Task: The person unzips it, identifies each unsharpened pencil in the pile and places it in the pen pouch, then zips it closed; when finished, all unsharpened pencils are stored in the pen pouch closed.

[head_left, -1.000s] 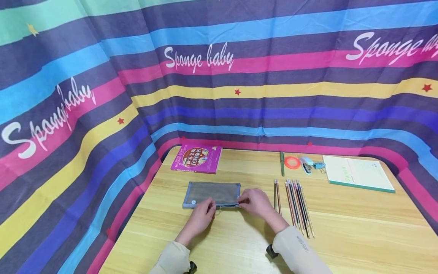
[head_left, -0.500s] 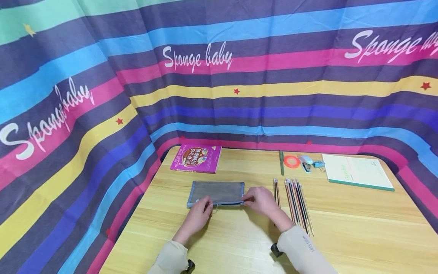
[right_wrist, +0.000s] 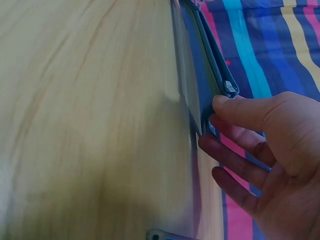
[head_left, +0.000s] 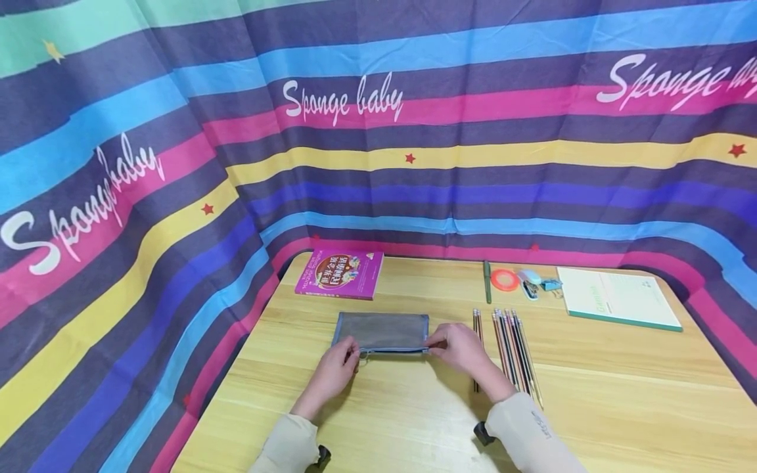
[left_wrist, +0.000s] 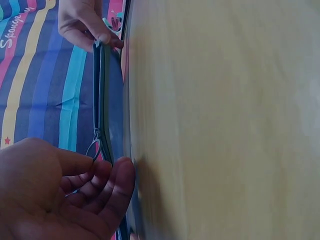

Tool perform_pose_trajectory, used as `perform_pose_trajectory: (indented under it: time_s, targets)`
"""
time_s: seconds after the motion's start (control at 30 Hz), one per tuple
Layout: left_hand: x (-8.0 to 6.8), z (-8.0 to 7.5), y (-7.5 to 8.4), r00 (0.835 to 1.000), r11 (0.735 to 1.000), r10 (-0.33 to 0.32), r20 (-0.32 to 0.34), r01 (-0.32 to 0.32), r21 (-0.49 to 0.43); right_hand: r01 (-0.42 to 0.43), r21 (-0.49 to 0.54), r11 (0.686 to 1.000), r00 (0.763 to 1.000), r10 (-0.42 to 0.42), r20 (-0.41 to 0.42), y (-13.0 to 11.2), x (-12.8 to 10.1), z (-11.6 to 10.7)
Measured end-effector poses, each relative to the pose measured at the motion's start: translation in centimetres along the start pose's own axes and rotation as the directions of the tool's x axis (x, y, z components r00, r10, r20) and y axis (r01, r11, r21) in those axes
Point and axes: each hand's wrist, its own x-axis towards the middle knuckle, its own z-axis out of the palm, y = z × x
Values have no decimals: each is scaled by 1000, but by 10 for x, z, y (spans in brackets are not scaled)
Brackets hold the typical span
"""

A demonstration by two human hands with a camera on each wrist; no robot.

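A flat grey mesh pouch (head_left: 381,330) with blue trim lies on the wooden table (head_left: 591,407) in front of me. My left hand (head_left: 353,353) is at the pouch's near edge, towards the left, and its fingertips pinch the small zipper pull (head_left: 361,355). In the left wrist view the left hand (left_wrist: 97,167) curls round the pull's thin loop (left_wrist: 93,148). My right hand (head_left: 434,346) pinches the pouch's right end. The right wrist view shows the right hand (right_wrist: 212,117) with thumb and fingers closed on the pouch's corner (right_wrist: 210,95) by the zipper stop.
A row of several pencils (head_left: 508,348) lies just right of my right hand. At the back are a magenta book (head_left: 341,274), a green pen (head_left: 487,281), an orange tape ring (head_left: 504,280), a small stapler (head_left: 531,278) and a notebook (head_left: 618,297). Striped cloth (head_left: 378,164) surrounds the table.
The pouch has slid a little to the right and away from me with both hands. The zipper pull has moved leftward along the pouch's edge under my left fingers.
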Motion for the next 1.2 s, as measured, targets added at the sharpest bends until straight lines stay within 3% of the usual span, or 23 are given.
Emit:
perform_pose_trajectory:
  time_s: [0.67, 0.93, 1.2]
  targets:
    - [-7, -17, -18, 999, 998, -51, -6, 51, -41, -114, 72, 991, 993, 113, 27, 12, -9, -11]
    - [-9, -25, -26, 994, 990, -107, -15, 106, -96, -171, 51, 984, 985, 170, 18, 19, -14, -18]
    - [-9, -29, -32, 990, 977, -139, 9, 139, -163, -163, 67, 984, 986, 162, 27, 23, -13, -23]
